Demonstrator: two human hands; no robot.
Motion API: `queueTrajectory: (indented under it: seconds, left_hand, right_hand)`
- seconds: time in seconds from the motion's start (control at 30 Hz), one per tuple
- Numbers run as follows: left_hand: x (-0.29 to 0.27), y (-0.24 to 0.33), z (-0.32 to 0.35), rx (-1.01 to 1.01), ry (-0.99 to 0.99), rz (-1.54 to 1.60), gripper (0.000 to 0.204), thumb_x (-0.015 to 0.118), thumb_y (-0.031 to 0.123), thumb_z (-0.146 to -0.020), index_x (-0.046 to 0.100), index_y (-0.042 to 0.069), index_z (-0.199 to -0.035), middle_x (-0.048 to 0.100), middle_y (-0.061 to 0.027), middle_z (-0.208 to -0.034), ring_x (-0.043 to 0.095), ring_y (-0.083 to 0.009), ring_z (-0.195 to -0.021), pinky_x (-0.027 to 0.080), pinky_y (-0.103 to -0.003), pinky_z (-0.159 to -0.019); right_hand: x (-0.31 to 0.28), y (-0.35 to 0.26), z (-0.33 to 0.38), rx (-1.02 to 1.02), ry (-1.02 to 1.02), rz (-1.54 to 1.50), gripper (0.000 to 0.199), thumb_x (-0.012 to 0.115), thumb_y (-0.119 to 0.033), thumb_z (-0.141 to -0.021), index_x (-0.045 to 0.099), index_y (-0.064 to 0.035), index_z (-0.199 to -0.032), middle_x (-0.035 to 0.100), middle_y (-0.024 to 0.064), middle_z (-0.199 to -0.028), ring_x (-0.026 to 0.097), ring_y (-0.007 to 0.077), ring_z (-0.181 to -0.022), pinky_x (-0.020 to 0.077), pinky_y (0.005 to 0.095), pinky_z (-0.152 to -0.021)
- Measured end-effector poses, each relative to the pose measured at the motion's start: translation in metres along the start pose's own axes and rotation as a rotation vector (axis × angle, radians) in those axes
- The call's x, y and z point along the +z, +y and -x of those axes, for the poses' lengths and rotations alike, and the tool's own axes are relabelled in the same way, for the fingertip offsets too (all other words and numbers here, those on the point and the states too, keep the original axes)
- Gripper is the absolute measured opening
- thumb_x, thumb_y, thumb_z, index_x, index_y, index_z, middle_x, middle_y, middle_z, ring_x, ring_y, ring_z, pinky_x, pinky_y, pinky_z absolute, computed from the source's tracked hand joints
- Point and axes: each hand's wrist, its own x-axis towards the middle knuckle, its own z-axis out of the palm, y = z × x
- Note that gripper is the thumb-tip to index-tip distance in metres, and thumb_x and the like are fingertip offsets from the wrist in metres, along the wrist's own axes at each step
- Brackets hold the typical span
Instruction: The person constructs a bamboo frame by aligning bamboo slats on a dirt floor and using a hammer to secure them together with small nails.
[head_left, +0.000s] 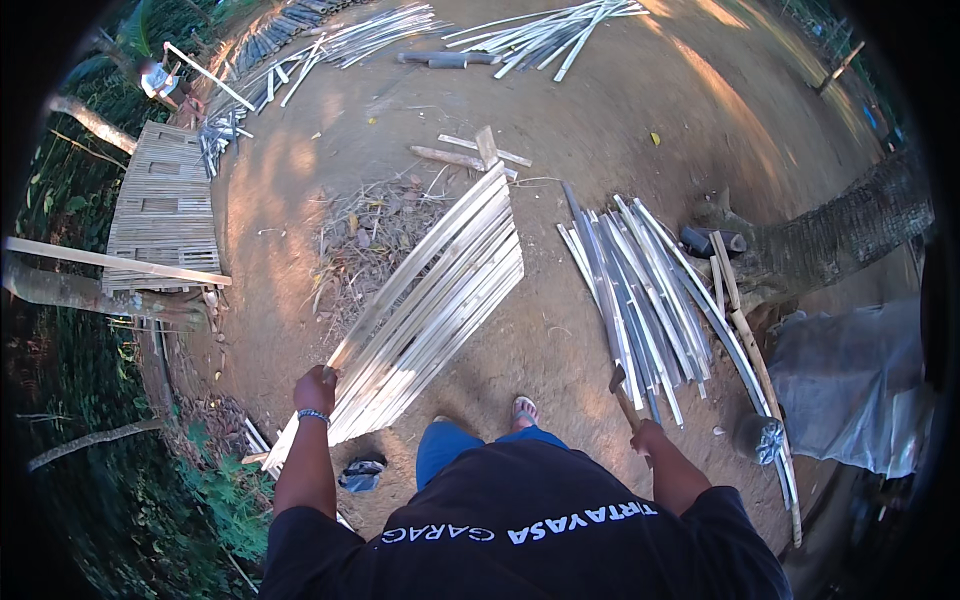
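A slanted panel of pale bamboo slats (430,300) lies in front of me, its slats side by side and running from lower left to upper right. My left hand (316,392), with a bracelet at the wrist, is closed at the panel's left edge near its lower end. In my right hand (650,437) is a hammer-like tool (627,402) with a wooden handle and a short dark head pointing up and away. Its exact kind is hard to tell. The tool is held beside the lower end of a pile of split bamboo strips (645,290).
Dry leaves (375,235) lie beside the panel's left side. A finished slatted panel (160,215) stands far left, near a person (158,80) with a long pole. More bamboo strips (550,30) lie at the back. A tree trunk (835,235) and grey tarp (850,390) are right.
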Motion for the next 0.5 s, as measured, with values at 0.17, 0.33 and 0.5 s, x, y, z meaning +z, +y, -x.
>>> queueTrajectory:
  seconds: [0.17, 0.33, 0.5]
  left_hand:
    - [0.014, 0.008, -0.004, 0.130, -0.083, 0.023, 0.035, 0.068, 0.040, -0.087, 0.073, 0.013, -0.108, 0.073, -0.0189, -0.101, 0.070, -0.0383, -0.096, 0.054, -0.048, -0.087]
    - [-0.005, 0.019, -0.008, 0.281, -0.219, -0.033, 0.034, 0.066, 0.031, -0.086, 0.072, 0.012, -0.114, 0.072, -0.0192, -0.105, 0.069, -0.0386, -0.099, 0.054, -0.049, -0.088]
    - [-0.002, 0.059, -0.014, 0.369, -0.299, 0.118, 0.037, 0.063, 0.026, -0.086, 0.068, 0.012, -0.120, 0.072, -0.0198, -0.103, 0.068, -0.0397, -0.098, 0.053, -0.049, -0.088]
  right_hand:
    - [0.019, 0.042, -0.040, -0.081, 0.023, 0.192, 0.041, 0.084, -0.030, -0.070, 0.073, -0.0096, -0.104, 0.071, 0.0164, -0.103, 0.071, 0.0318, -0.096, 0.0568, 0.0407, -0.080]
    - [-0.009, -0.008, -0.026, 0.091, 0.037, 0.020, 0.034, 0.084, -0.028, -0.071, 0.076, -0.0346, -0.104, 0.066, 0.0113, -0.107, 0.069, 0.0289, -0.099, 0.0563, 0.0369, -0.083]
    - [-0.043, -0.026, -0.005, -0.110, -0.014, 0.134, 0.044, 0.073, -0.024, -0.077, 0.067, 0.0011, -0.113, 0.071, 0.0243, -0.109, 0.069, 0.0378, -0.104, 0.0562, 0.0420, -0.088]
